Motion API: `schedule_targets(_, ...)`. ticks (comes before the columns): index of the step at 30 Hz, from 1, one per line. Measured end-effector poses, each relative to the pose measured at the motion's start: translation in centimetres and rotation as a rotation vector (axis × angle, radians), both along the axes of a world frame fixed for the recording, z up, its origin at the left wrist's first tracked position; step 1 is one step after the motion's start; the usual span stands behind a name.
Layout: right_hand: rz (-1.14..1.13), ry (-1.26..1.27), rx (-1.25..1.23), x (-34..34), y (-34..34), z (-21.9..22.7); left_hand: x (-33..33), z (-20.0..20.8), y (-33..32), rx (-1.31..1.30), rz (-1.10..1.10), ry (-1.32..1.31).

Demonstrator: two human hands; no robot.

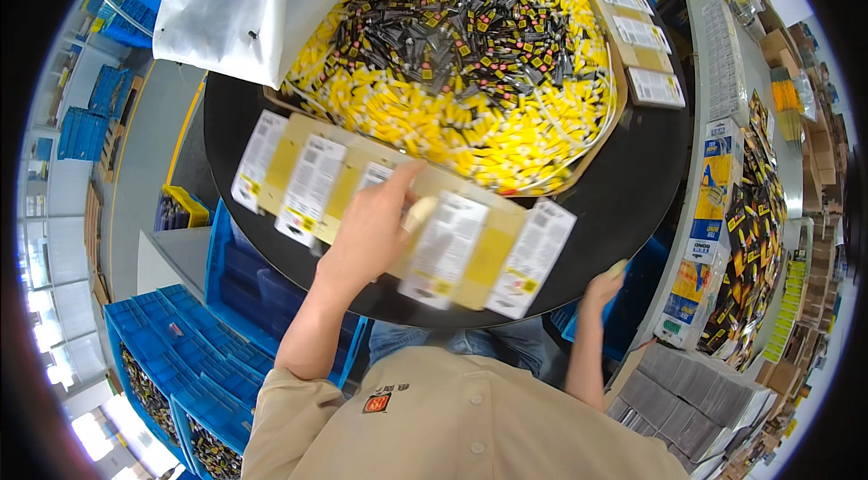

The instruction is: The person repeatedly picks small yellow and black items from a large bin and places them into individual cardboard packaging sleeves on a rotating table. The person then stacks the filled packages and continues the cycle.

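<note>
1. Clock directions run from the centre of the round black tabletop (642, 173). From 5 to 8 o'clock lie white rectangular printed cards (310, 189), side by side across a yellowish-tan flat strip (488, 254).
2. Left hand (369, 225), 7 o'clock: fingers partly bent, over the strip at a card mostly covered by the hand; a pale yellow cover (419, 213) shows at one digit. Whether it grasps that card or merely rests there cannot be told.
3. Right hand (599, 288), between 4 and 5 o'clock, beyond the table's rim: fingers drawn together; whether they pinch anything cannot be told.
4. Handling (judged): the cards are probably light, thin and fairly stiff, smooth enough to slide, and liable to crease. The long edges, or the ends overhanging the strip, offer the best hold.
5. Small black and yellow tubes (452, 37), heaped toward 12 o'clock, are probably light and slick, best pinched singly at mid-body.
6. Obscured: the card just right of the left hand is blurred; the cards' undersides are hidden; a white sheet (221, 32) at 10 o'clock covers part of the table; the heap is cut off above.
</note>
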State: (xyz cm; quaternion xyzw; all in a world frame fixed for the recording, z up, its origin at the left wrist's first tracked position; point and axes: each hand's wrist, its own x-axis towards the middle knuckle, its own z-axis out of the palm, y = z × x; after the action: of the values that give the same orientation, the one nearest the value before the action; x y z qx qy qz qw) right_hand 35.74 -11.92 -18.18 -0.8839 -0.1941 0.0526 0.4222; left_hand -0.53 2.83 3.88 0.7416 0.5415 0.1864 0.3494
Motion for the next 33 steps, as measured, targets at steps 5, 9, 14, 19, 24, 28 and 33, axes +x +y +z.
schedule_targets(5,0.447,0.702,-0.353,-10.7,-8.0,4.4,-1.0,0.3,-0.9,0.06,0.041,-0.255)
schedule_targets(9,0.774,0.655,-0.016,-11.4,-6.6,10.0,-0.9,-2.7,-2.7,-0.154,0.167,-0.691)
schedule_targets(14,0.446,-0.155,0.341,-3.8,2.1,9.1,0.6,-5.8,-6.8,-0.64,0.027,-0.725)
schedule_targets(19,0.049,-0.064,0.048,3.7,7.3,4.7,1.3,-7.1,-9.3,-0.639,0.151,-0.514)
schedule_targets(24,-0.072,0.52,0.267,2.5,4.5,2.9,-1.6,-7.5,-8.5,-0.384,0.452,-0.402)
schedule_targets(28,-0.073,0.292,0.163,-4.9,-0.6,0.4,-5.3,-7.2,-6.2,-0.318,0.679,-0.367)
schedule_targets(33,0.001,0.148,0.055,-11.8,-3.7,0.9,-9.8,-7.1,-3.4,-0.231,0.675,-0.21)
